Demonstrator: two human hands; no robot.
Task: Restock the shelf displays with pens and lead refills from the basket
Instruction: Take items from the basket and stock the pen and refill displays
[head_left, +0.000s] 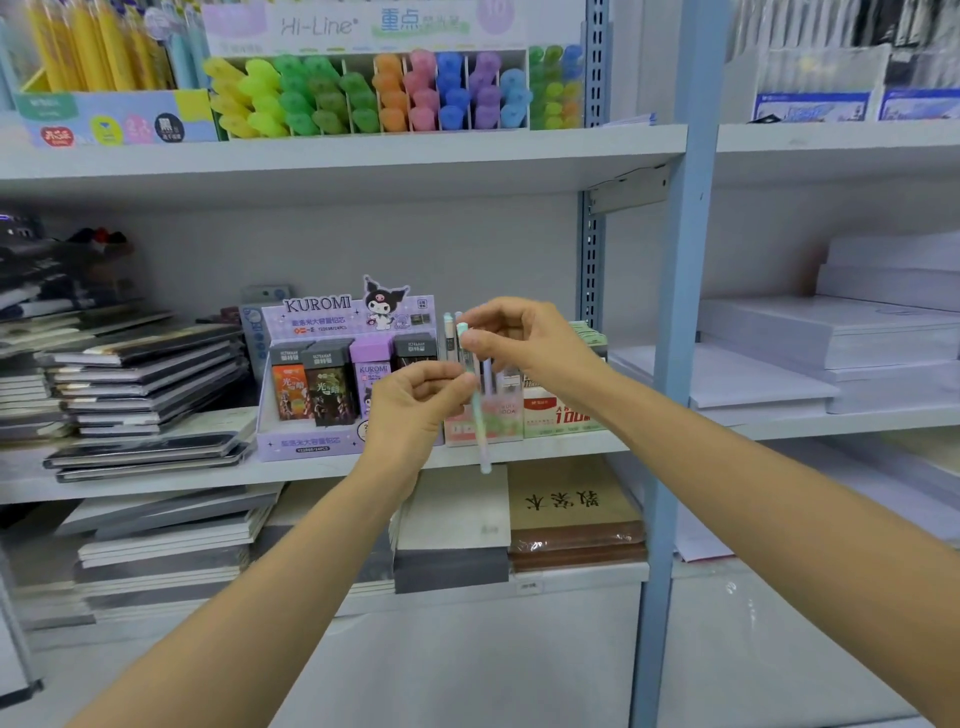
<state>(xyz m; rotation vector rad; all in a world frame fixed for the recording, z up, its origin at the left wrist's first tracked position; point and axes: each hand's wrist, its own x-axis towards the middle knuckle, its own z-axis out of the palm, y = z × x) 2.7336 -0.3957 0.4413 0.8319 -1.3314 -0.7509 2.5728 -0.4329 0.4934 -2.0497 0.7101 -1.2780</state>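
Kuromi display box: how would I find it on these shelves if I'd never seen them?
Look at the middle shelf, below the row of coloured highlighters. Right of the dark notebook stacks stands the Kuromi display box. It alone is lilac, with a cartoon figure sticking up from its top.

Glossy plastic pen (479, 415), printed cardboard display box (311, 441), matt painted-metal shelf (311, 156).
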